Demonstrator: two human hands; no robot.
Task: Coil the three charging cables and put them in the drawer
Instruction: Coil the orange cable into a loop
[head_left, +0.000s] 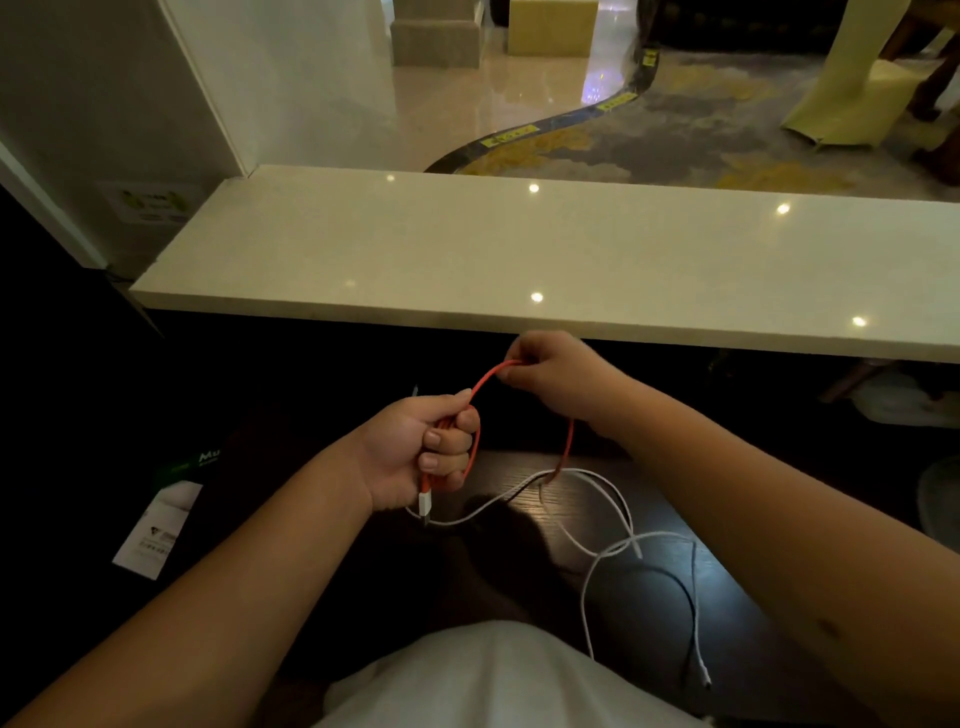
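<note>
Far left on the dark desk (519, 467): a white paper slip (156, 530) beside a dark box with green print (192, 462), both well clear of the work. Left hand (415, 452) is fisted around a bunch of orange cable (485, 382) loops, fingers fully curled, white plug end hanging out below the fist. From the fist the cable arcs up to the right hand (550, 369), which pinches it between thumb and fingertips just under the pale counter ledge (519, 249). Past the pinch, the orange tail drops down to the desk, where it crosses the white cables (613, 519). Those lie loose and uncoiled, looping over each other toward the right; I count one for sure, probably two, hard to separate. No drawer in view.

Risks, my read: the orange tail could snag the white cables where they cross and drag them along. Loops in the fist are only held by squeeze, so regripping could spill them. White strands near the front edge could slide off if tugged.
</note>
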